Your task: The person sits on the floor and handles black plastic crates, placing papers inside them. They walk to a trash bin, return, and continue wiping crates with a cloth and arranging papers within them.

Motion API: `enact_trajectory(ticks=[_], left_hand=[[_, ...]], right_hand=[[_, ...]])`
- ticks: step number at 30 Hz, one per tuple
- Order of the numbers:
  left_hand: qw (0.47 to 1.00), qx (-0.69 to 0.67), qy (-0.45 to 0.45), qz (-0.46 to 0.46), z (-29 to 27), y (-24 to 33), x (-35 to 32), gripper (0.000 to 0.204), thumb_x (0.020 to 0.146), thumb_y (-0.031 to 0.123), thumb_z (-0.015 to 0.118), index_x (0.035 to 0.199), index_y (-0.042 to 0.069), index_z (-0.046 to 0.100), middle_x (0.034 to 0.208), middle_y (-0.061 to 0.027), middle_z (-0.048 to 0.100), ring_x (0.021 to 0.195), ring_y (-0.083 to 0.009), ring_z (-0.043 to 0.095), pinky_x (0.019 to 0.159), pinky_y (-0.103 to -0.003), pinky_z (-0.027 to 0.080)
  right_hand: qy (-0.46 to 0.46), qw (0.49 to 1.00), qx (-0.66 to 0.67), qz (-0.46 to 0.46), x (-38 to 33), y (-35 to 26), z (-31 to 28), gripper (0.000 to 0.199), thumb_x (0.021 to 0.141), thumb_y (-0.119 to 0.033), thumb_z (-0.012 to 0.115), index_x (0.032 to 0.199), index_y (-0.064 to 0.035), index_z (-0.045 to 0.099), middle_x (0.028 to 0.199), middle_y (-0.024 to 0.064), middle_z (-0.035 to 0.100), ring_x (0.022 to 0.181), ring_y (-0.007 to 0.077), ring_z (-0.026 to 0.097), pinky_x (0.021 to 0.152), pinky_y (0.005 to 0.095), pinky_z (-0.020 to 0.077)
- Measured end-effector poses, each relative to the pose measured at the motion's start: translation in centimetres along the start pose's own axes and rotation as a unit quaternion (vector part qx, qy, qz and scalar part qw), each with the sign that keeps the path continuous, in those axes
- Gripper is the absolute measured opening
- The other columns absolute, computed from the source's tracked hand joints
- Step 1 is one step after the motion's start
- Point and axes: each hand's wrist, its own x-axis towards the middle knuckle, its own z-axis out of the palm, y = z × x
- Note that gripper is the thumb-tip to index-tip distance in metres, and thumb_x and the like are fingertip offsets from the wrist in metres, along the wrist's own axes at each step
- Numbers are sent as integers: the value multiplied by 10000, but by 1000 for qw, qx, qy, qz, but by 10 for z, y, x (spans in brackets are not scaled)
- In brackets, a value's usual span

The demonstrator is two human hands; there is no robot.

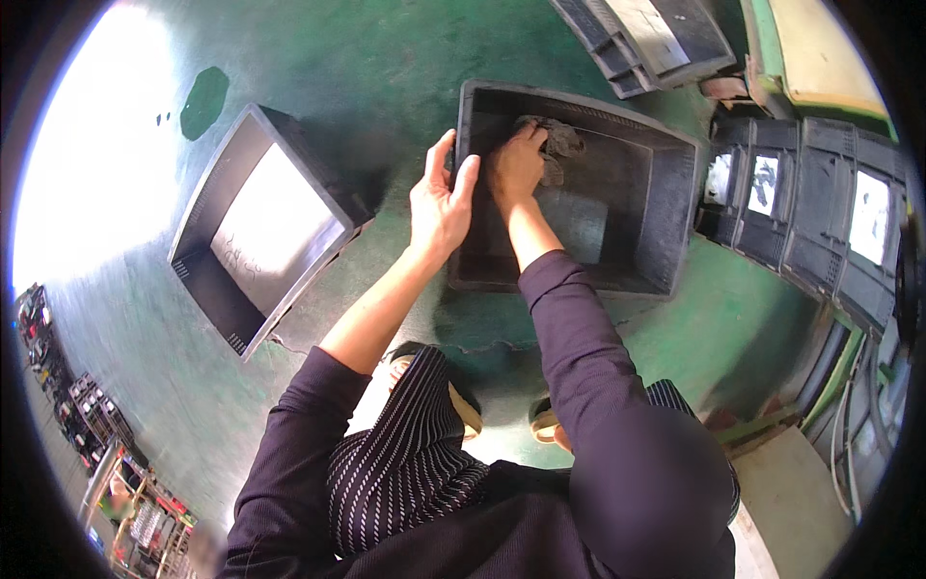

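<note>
From here I saw a black rectangular plastic bin (667,198), open side up, crumpled grey cloth (565,138) inside, toward the back.

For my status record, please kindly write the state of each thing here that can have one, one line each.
Middle bin: open
Grey cloth: crumpled, inside the middle bin
Left hand: at the middle bin's left rim, thumb and fingers apart
Right hand: on the grey cloth
Left bin: open, untouched
Sleeves: forearms partly bare
</note>
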Motion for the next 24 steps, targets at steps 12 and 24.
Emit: enact_trajectory(ticks=[12,24], left_hand=[[998,36,52,7,3,3,-5,456,860,317,568,1242,102,444,557,-50,450,508,-117,420,522,-283,397],[972,112,156,135,-7,27,-4,484,855,297,543,1242,43,402,1158,-231,459,1075,-391,405,888,-453,383]], right_hand=[[-311,817,-108,-473,-24,92,-72,566,744,-50,498,1275,-239,444,1154,165,491,860,328,604,697,406,515],[-58,959,94,-261,-31,81,-186,251,814,-183,592,1040,-75,607,1007,105,595,845,259,606,768,347,469]])
